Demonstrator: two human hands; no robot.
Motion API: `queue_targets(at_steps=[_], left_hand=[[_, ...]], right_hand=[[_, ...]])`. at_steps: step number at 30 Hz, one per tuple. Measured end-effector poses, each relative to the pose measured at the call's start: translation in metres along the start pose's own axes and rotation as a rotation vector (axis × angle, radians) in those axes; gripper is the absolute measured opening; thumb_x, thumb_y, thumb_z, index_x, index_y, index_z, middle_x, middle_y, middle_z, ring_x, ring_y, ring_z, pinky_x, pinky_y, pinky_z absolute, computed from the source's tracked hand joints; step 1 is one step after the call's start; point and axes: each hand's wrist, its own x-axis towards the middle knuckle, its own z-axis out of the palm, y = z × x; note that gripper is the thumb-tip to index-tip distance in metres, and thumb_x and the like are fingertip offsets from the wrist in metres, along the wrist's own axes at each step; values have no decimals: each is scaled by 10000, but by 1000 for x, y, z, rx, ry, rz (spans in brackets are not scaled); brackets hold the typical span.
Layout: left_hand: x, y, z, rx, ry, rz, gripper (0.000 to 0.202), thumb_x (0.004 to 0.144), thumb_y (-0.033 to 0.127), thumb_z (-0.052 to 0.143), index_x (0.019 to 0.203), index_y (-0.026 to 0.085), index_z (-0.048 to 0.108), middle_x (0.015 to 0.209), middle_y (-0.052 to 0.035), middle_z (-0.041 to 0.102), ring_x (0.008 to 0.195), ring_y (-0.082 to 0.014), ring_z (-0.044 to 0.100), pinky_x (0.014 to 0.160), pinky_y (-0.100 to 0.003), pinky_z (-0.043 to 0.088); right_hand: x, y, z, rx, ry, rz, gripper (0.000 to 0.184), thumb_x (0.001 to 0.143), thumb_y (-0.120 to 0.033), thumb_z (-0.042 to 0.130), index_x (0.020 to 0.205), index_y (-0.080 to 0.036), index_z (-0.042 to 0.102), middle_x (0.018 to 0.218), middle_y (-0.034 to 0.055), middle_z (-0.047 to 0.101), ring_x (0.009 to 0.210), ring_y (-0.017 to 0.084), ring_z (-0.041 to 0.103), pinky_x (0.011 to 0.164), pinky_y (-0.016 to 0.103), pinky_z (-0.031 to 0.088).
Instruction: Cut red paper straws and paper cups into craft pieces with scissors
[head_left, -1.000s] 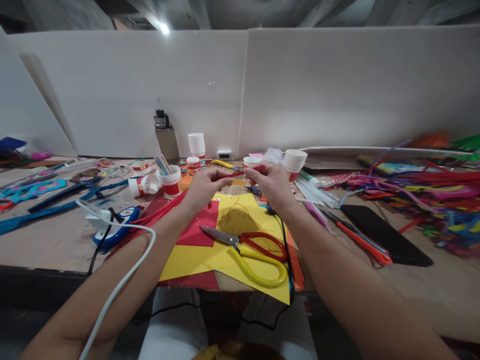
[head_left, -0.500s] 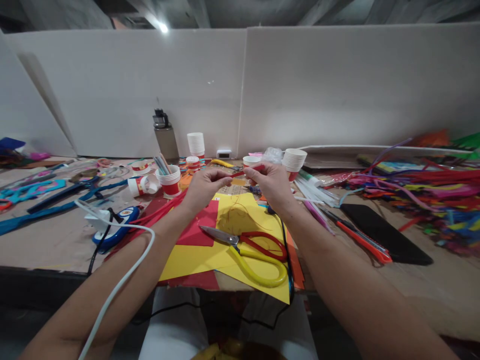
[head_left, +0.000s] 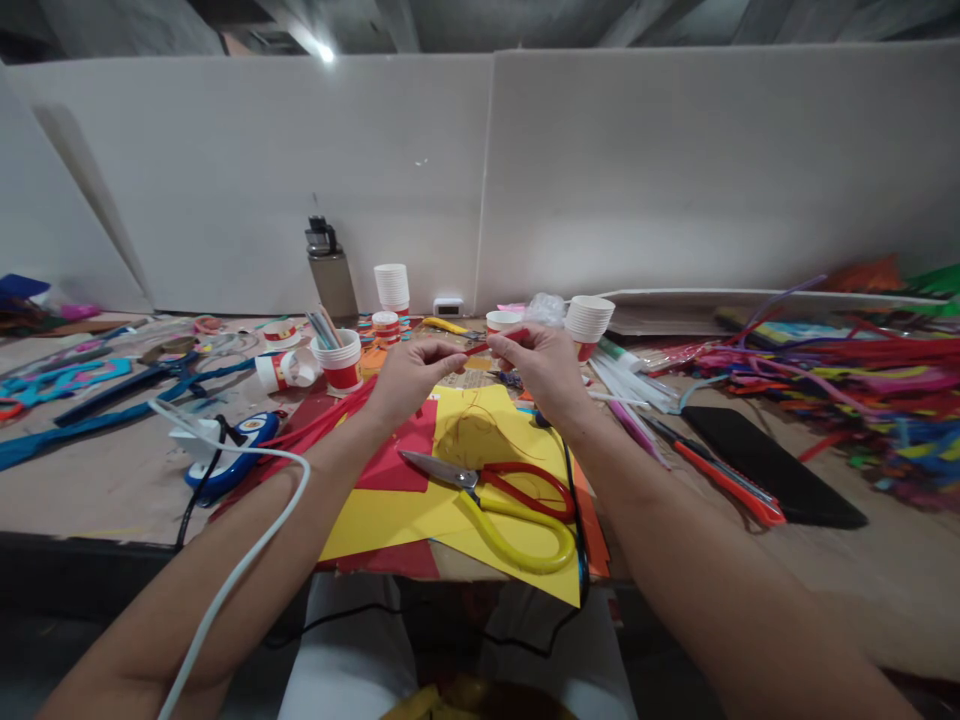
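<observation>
A thin red strip (head_left: 475,349) is stretched between my two hands above the middle of the table. One end is pinched between the thumb and fingers of my left hand (head_left: 415,376). My right hand (head_left: 541,368) pinches the other end in the same way, a short gap apart. Below them, yellow paper sheets (head_left: 382,525) lie with a red sheet (head_left: 401,455) on top, and faint curved lines are drawn on the yellow. Scissors (head_left: 491,495) with one red and one yellow handle rest on the sheets, nearer to me than both hands.
A white cable (head_left: 259,545) crosses over my left forearm. Paper cups (head_left: 341,362) and a dark bottle (head_left: 332,275) stand at left, with a blue-and-white power strip (head_left: 244,460) nearer. At right lie a red cutter (head_left: 727,485), a black phone (head_left: 772,470) and a pile of colourful strips (head_left: 862,385).
</observation>
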Motion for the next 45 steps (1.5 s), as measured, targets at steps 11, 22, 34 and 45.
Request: queue_targets(at_steps=[11, 22, 34, 45], left_hand=[[2, 1, 0, -5, -8, -83, 181, 739, 316, 646, 763, 149, 713, 725, -40, 688, 655, -124, 573, 642, -256, 436], [1, -7, 3, 30, -113, -105, 278, 715, 399, 674, 842, 152, 682, 719, -13, 645, 636, -106, 527, 597, -234, 404], [2, -4, 1, -102, -79, -150, 290, 720, 396, 668, 852, 140, 700, 735, -42, 675, 569, -91, 525, 554, -236, 422], [2, 0, 0, -83, -18, -146, 234, 708, 342, 681, 827, 143, 722, 740, -52, 701, 593, -103, 563, 596, -251, 469]], right_hand=[[-1, 0, 4, 69, -47, 55, 280, 670, -403, 713, 737, -132, 684, 593, 13, 611, 506, 90, 506, 500, 228, 409], [3, 4, 2, 19, -52, 41, 255, 658, -366, 722, 709, -117, 699, 549, 18, 594, 503, 100, 498, 491, 235, 384], [5, 4, -1, 24, -21, 6, 197, 696, -323, 695, 712, -127, 692, 608, 29, 622, 508, 100, 512, 505, 239, 424], [6, 8, -2, 17, -29, -27, 256, 690, -380, 711, 730, -128, 692, 618, 36, 635, 518, 107, 527, 510, 244, 434]])
